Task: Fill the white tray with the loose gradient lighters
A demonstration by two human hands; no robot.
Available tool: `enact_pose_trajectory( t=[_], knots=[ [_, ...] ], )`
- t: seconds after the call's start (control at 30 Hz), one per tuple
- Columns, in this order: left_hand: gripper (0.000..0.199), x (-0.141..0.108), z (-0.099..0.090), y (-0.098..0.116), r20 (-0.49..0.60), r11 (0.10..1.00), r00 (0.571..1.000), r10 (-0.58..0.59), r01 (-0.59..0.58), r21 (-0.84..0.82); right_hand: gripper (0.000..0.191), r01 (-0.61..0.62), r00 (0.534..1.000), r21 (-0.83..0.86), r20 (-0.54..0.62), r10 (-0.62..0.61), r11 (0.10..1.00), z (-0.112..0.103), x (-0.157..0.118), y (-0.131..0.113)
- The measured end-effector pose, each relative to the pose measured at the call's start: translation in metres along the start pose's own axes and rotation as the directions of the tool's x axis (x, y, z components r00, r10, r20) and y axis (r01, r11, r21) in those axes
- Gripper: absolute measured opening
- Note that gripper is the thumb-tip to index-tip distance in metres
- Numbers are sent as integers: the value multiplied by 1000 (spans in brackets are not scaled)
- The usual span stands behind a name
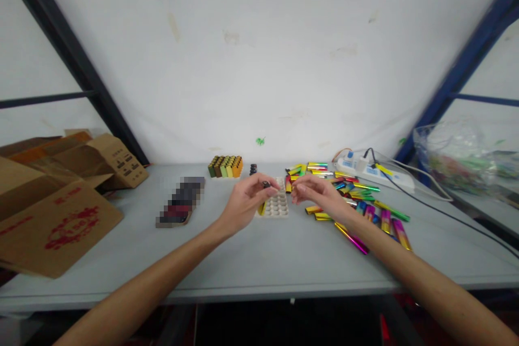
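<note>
My left hand (242, 203) is closed around a small yellow lighter (262, 208) whose dark top shows between thumb and forefinger. Just to the right, my right hand (312, 193) has its fingertips drawn together; anything pinched in them is too small to make out. The hands are apart, above a white tray (283, 214) with rows of round hollows, partly hidden behind them. To the right of the tray lie many shiny metallic sleeves (351, 238) in gold, green, purple and blue, some under my right forearm. Behind my left hand stands a small dark stack (253, 169).
A block of upright lighters (225, 167) stands near the wall. On the left lie a pixelated phone-like object (181, 203) and open cardboard boxes (77, 216). A white power strip (373, 169) with cables and a clear plastic bag (458, 151) are at the right.
</note>
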State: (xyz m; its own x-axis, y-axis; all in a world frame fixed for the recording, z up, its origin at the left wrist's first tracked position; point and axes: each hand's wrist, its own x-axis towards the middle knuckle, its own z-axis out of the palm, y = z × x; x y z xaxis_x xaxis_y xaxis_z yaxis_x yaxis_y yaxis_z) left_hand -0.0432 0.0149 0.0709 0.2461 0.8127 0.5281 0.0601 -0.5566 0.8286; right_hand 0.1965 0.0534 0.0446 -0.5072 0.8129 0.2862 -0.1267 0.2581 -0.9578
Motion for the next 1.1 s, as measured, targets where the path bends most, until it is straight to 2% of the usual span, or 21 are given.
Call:
enact_pose_trajectory(
  t=[0.1,0.17,0.3,0.47,0.83,1.1],
  knots=[
    [47,-4,-1,0,77,986,987,-142,148,-74,38,53,995,-123,-82,-64,991,-11,2,-3],
    [47,-6,-2,-3,92,983,981,-171,176,-50,40,62,991,-165,-107,-80,984,-16,3,-2],
    [45,-5,-6,-6,68,982,990,-124,112,154,41,77,989,-260,-100,-106,963,-20,3,0],
    [46,-1,-8,0,38,923,993,-111,89,375,41,85,992,-352,-61,-113,932,-20,1,4],
    [46,-2,-12,2,-45,811,995,90,-47,583,36,76,996,-464,-14,-93,883,-26,-1,13],
    [34,1,-16,1,-48,751,993,105,-47,658,37,102,994,-573,34,-101,813,-26,-1,12]
  ],
)
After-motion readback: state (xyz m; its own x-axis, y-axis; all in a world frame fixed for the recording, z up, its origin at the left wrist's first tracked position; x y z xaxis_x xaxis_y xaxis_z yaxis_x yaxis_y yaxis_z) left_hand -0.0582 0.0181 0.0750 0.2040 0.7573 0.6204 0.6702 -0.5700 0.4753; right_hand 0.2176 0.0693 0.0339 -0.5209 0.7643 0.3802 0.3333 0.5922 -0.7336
